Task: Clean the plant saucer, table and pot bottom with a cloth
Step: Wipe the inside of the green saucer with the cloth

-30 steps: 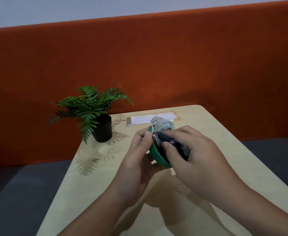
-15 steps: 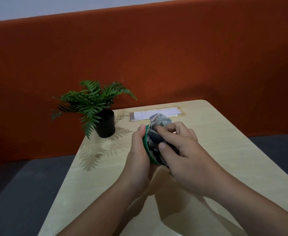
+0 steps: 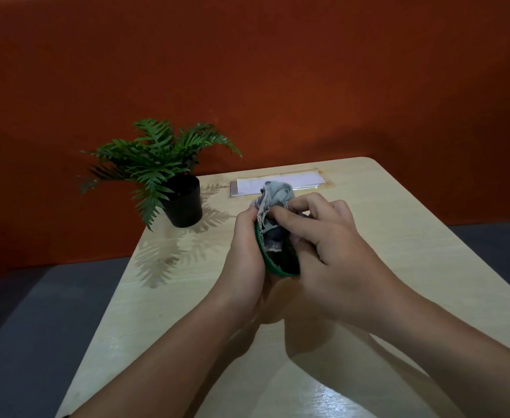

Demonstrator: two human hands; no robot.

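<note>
Orange wall backs a pale table. Above it, left hand cups a green saucer, mostly hidden; right hand, fingers curled, presses a bunched cloth into it. Black pot stands upper left.

Bare worktop lies open to the right and near side of both hands, while the potted fern blocks the far-left corner and a flat paper sleeve lies along the far edge.
</note>
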